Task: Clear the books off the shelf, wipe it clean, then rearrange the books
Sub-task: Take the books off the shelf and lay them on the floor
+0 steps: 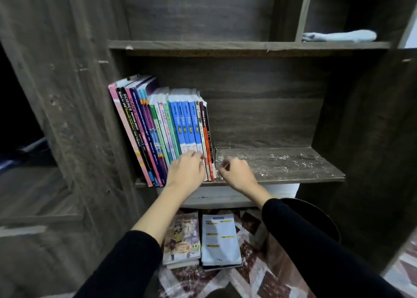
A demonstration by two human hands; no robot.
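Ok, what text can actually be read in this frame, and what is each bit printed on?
"SCIENCE": black spine, near the left.
"PROCESS SKILLS": dark spine beside it.
"ANJAKAN PRIMA": white spine, mid-row.
"fokus": each of the four blue spines.
Remaining spines and the two book covers on the floor: too small or blurred to read.
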